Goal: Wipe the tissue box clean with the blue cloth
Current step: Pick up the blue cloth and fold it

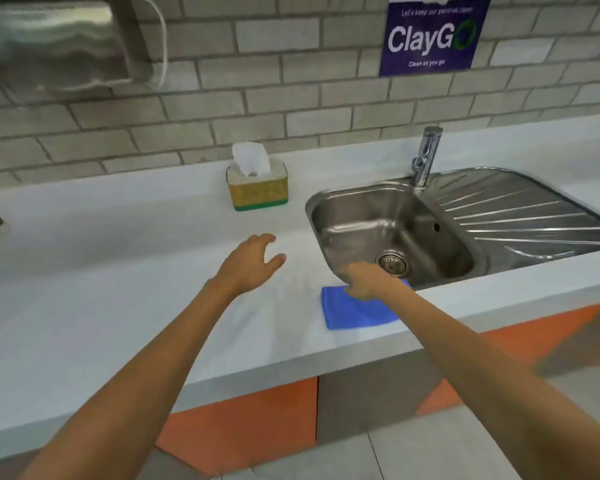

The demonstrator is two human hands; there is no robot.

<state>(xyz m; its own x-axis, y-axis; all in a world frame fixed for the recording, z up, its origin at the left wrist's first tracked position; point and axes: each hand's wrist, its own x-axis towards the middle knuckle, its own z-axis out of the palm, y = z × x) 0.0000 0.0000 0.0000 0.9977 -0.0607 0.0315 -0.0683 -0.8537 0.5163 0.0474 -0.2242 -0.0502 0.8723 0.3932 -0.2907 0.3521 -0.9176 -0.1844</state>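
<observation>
Right now your right hand [364, 280] rests on the far edge of the blue cloth [355, 311], fingers curled down onto it; whether they pinch the fabric you cannot tell. The cloth lies flat on the table [118, 271], just beside the front rim of the steel sink [534, 216]. Your left hand [248, 263] hovers over the bare table with fingers spread wide, holding nothing. The tissue box [257, 188] stands upright near the brick wall, well apart from both hands, a white tissue sticking out of its top.
</observation>
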